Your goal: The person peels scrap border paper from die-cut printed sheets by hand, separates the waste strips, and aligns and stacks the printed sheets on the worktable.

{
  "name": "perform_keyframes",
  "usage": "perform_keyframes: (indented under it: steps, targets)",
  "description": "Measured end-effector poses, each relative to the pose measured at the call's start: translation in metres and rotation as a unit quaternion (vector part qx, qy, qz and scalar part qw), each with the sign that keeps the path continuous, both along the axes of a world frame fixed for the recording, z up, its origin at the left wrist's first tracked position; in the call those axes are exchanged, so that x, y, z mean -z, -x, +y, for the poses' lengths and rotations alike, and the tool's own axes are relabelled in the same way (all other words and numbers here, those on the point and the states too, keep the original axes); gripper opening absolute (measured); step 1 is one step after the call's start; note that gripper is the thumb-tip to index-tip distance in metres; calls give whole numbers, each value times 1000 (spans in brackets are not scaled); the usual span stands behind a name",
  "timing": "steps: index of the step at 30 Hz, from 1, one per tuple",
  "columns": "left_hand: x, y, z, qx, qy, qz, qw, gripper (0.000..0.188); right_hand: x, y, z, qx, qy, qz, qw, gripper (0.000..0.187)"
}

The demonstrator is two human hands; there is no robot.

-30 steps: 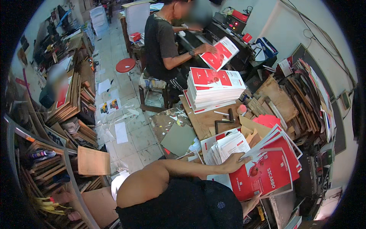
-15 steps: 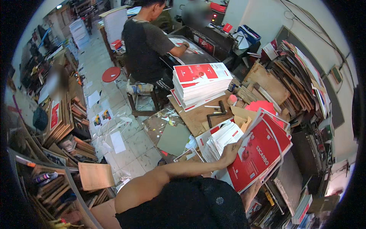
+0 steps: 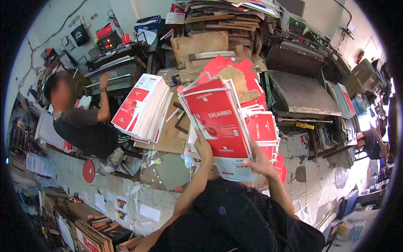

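In front of my body stands a stack of red and white printed card sheets [image 3: 220, 122], tilted with its front face toward me. My left hand [image 3: 204, 148] grips its left edge, with the fingers hidden behind the sheets. Along the lower right edge lies my right hand [image 3: 261, 161], its thumb over the white lower part and its fingers against the side. A wire-like loop shows at the stack's top. Just right of it, more red and white printed cards [image 3: 262, 128] lie in a loose pile on the work table.
A tall pile of printed sheets [image 3: 140, 109] stands on the table to the left, beside a black angled bar [image 3: 181, 122]. Red and brown paper scraps [image 3: 235, 77] lie behind. At far left is a co-worker [image 3: 84, 126] beside a machine; a dark press [image 3: 302, 92] stands right.
My view has swung right. The stack, tilted to the right before, now stands more upright in front of me, and my right hand shows at its edge. The co-worker's forearm is raised.
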State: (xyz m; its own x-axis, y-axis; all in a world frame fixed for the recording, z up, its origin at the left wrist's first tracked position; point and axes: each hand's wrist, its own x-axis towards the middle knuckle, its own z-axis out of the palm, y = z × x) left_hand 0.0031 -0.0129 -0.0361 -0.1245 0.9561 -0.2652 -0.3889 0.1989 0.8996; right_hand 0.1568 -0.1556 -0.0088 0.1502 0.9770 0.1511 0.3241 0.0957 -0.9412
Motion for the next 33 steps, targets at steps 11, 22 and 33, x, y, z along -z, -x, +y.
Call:
perform_keyframes:
  steps: [11, 22, 33]
  targets:
    - [12, 17, 18, 101, -120, 217, 963, 51, -20, 56, 28, 180, -12, 72, 981, 36]
    - [64, 49, 25, 157, 29, -159, 974, 58, -3, 54, 31, -38, 102, 94, 990, 31]
    - [36, 43, 35, 401, 25, -354, 844, 56, -2, 42, 34, -12, 49, 211, 976, 33]
